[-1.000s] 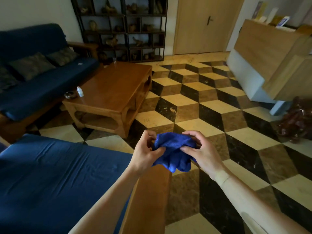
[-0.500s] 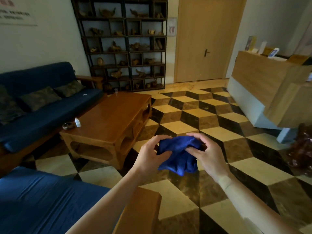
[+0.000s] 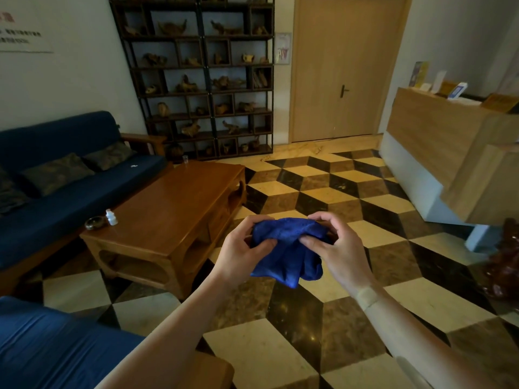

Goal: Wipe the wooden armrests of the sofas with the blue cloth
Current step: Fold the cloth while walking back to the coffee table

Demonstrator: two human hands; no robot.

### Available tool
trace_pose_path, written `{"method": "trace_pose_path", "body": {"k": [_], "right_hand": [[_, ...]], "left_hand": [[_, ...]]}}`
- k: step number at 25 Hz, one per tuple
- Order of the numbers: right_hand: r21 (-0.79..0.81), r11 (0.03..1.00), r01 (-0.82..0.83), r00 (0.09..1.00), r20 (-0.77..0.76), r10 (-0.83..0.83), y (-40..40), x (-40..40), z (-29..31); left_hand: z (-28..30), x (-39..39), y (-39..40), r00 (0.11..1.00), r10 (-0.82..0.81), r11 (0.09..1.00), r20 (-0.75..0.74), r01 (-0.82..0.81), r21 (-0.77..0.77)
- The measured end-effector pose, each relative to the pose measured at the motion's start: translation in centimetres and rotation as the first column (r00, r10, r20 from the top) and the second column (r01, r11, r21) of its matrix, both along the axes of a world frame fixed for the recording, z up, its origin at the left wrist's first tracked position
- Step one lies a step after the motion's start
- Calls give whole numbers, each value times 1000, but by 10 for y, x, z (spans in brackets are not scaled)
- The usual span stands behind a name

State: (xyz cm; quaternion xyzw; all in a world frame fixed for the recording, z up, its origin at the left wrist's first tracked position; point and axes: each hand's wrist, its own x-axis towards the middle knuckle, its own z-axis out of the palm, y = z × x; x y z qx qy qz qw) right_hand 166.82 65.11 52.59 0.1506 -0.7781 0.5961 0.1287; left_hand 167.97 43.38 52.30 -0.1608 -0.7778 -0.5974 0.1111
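Blue cloth (image 3: 286, 248): soft, matt terry weave. Table (image 3: 179, 203): polished, glossy wood. Floor (image 3: 323, 192): shiny stone tiles. Sofa (image 3: 70, 192): matt blue fabric, with a wooden armrest (image 3: 146, 138).

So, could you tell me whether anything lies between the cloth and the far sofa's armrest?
The cloth is held in both hands above the floor. The coffee table stands partly between it and the armrest, so going round it looks necessary. The near armrest, below the left arm, has nothing visible in the way.
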Motion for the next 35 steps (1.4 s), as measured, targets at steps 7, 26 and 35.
{"method": "trace_pose_path", "body": {"k": [7,26,35], "right_hand": [[21,1000,14,1000,13,-14,16,-92,-6],[148,986,-76,997,27,72,25,-442,-11],[280,956,-89,985,-116,126,81,-631,2]], "left_hand": [[-10,-102,16,1000,-9,1000,-21,9,18],[-18,-457,16,999,-44,998,9,43,41],[-6,-621,68,999,14,999,43,-16,48]]}}
